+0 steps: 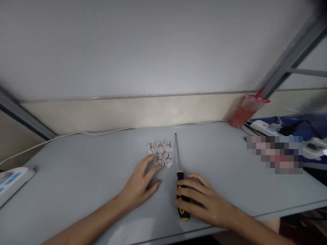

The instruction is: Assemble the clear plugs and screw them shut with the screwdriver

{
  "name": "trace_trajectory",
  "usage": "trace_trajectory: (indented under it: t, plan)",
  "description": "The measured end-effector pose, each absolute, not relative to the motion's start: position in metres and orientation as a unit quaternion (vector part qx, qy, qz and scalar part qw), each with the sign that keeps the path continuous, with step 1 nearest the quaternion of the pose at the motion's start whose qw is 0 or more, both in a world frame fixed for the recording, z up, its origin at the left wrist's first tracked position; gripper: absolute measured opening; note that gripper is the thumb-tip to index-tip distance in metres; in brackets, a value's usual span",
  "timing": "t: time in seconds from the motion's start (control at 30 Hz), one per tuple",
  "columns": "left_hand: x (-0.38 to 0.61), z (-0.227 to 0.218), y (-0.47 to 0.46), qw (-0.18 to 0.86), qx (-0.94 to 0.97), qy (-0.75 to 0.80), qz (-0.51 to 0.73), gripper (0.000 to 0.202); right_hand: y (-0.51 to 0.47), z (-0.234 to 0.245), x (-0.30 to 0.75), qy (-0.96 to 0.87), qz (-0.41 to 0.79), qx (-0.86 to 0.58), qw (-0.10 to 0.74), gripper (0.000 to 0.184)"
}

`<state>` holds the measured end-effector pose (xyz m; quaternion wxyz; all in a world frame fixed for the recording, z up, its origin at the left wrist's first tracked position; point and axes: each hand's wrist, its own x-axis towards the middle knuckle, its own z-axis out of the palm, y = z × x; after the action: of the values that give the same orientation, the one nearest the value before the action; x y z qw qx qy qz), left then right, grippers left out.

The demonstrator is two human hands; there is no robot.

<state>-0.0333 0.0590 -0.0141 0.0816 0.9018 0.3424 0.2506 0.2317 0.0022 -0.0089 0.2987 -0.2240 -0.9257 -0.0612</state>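
Observation:
Several clear plastic plugs (160,146) with metal pins pointing up stand grouped in two rows on the grey table. My left hand (140,180) reaches in from the left, with its fingertips at the front-left plug (158,160). Its fingers and thumb are apart, and I see nothing held between them. A screwdriver (178,153) with a black and yellow handle lies right of the plugs, its long metal shaft pointing away from me. My right hand (204,200) has its fingers across that handle; the thumb is hidden.
A cup of red drink with a straw (244,110) leans at the back right. White power strips lie at the left edge (15,182) and the right (265,128). A white cable (112,130) runs along the wall. A blurred-out object (276,154) is at the right.

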Motion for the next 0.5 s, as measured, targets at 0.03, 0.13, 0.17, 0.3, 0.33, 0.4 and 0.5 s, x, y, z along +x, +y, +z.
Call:
trace_trajectory:
  t: [0.03,0.13,0.17,0.3,0.33,0.4,0.5]
  plan:
    - [-0.033,-0.013,0.059,0.076,0.903,0.342,0.248,0.042,0.001,-0.006,0.233,-0.919,-0.082,-0.216,0.318,0.026]
    - [-0.032,-0.012,0.058,0.071,0.904,0.344,0.244,0.038,0.003,0.011,0.240,-0.881,-0.120,-0.195,0.413,0.021]
    - [-0.032,-0.011,0.058,0.073,0.904,0.345,0.241,0.038,0.008,0.019,0.242,-0.860,-0.126,-0.184,0.458,0.019]
    - [-0.033,-0.010,0.052,0.090,0.904,0.345,0.235,0.039,0.040,0.055,0.244,-0.739,-0.143,-0.177,0.634,0.041]
    - [-0.033,-0.010,0.049,0.094,0.905,0.343,0.235,0.039,0.049,0.065,0.243,-0.705,-0.144,-0.180,0.671,0.046]
    - [-0.032,-0.009,0.042,0.102,0.907,0.336,0.232,0.039,0.065,0.083,0.239,-0.656,-0.133,-0.201,0.715,0.043]
    - [-0.028,-0.006,0.028,0.110,0.916,0.313,0.225,0.043,0.080,0.109,0.231,-0.636,-0.129,-0.275,0.709,0.042]
